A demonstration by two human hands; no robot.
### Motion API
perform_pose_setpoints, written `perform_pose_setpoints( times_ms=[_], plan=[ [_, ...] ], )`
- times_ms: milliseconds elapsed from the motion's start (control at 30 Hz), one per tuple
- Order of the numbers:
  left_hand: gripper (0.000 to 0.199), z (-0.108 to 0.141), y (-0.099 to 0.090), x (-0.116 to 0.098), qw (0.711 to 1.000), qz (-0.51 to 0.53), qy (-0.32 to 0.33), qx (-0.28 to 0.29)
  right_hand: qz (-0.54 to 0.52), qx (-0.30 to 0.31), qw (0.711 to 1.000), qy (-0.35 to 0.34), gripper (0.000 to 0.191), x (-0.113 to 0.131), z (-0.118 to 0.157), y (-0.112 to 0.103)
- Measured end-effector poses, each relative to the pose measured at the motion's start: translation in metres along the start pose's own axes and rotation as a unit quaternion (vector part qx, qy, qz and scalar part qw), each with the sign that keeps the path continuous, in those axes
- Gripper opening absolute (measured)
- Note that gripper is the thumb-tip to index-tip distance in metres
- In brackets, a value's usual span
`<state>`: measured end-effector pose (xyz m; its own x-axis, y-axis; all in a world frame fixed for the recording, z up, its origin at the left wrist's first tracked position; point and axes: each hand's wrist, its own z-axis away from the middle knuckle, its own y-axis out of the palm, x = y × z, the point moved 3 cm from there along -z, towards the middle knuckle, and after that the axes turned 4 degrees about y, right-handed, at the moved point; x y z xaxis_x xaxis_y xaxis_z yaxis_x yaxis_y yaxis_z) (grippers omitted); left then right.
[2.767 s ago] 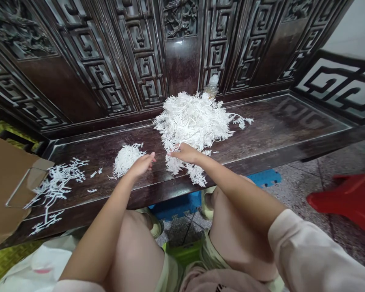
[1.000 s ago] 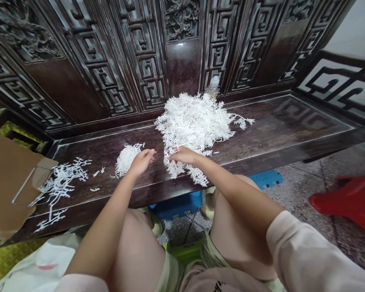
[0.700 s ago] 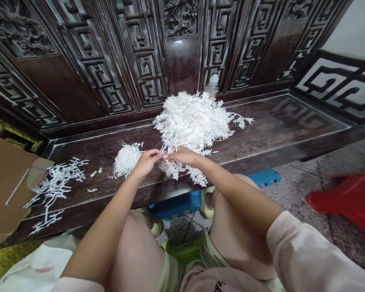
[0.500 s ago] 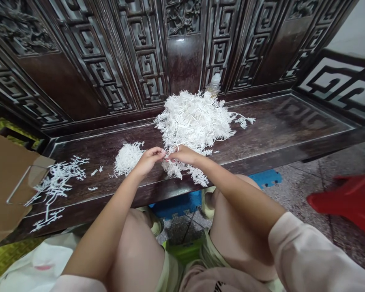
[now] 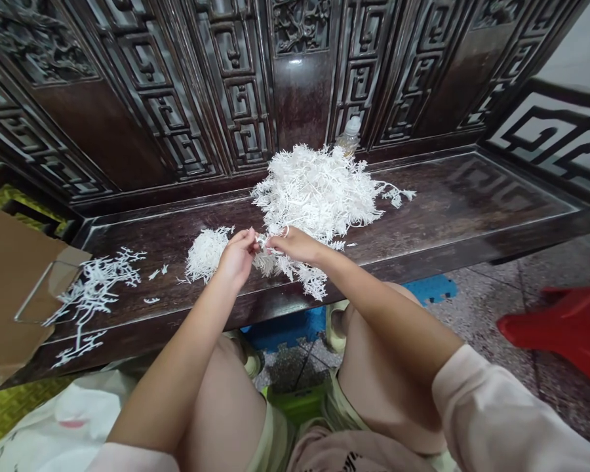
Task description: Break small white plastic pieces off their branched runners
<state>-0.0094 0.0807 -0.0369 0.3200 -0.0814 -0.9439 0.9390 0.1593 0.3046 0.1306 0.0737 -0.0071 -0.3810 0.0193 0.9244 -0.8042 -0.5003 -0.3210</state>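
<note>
A large heap of white feathery plastic sprigs [image 5: 314, 193] lies on the dark wooden bench seat [image 5: 452, 196]. My left hand [image 5: 236, 257] and my right hand [image 5: 295, 246] meet at its lower left edge. Their fingertips pinch a thin white sprig [image 5: 261, 241] between them, though the fingers partly hide it. Just left of my left hand sits a smaller, denser white clump [image 5: 205, 254]. Loose branching sprigs [image 5: 96, 288] are scattered farther left on the seat.
A carved dark wooden bench back [image 5: 236, 85] rises behind the heap, with a plastic bottle [image 5: 349, 139] behind it. A cardboard sheet [image 5: 10, 282] lies at the left end. Below are my knees, a blue foam mat [image 5: 290, 328], and a red stool [image 5: 560, 334].
My hands have moved from slightly apart to meeting at the heap's lower left edge, with their fingertips now together on a sprig. The heap and clump have barely shifted.
</note>
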Motion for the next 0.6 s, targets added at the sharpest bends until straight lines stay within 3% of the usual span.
perform_pose_setpoints(
  times_ms=[67, 167, 233, 300, 433, 500, 600],
  plan=[
    [0.017, -0.011, -0.030, -0.009, 0.996, -0.020, 0.033, -0.084, 0.036, 0.015, 0.999, 0.013, 0.021, 0.000, 0.006, -0.003],
    [0.018, -0.019, -0.094, -0.021, 0.962, -0.125, 0.100, -0.223, 0.072, 0.050, 0.996, 0.024, 0.023, -0.004, 0.012, -0.011],
    [0.018, -0.021, -0.127, -0.016, 0.930, -0.275, 0.035, -0.240, 0.075, 0.054, 0.995, 0.024, 0.024, -0.008, 0.010, -0.017],
    [0.018, -0.021, -0.144, -0.005, 0.902, -0.368, -0.029, -0.223, 0.072, 0.050, 0.996, 0.025, 0.025, -0.012, 0.004, -0.021],
    [0.023, -0.028, -0.137, 0.011, 0.885, -0.425, -0.055, -0.181, 0.087, 0.045, 0.995, 0.023, 0.031, -0.017, -0.005, -0.015],
    [0.032, -0.032, -0.122, 0.012, 0.870, -0.465, -0.052, -0.153, 0.109, 0.040, 0.993, 0.028, 0.032, -0.017, -0.005, -0.009],
    [0.039, -0.029, -0.087, 0.004, 0.862, -0.501, 0.023, -0.079, 0.132, 0.035, 0.990, 0.029, 0.031, -0.017, -0.003, 0.000]
  ],
)
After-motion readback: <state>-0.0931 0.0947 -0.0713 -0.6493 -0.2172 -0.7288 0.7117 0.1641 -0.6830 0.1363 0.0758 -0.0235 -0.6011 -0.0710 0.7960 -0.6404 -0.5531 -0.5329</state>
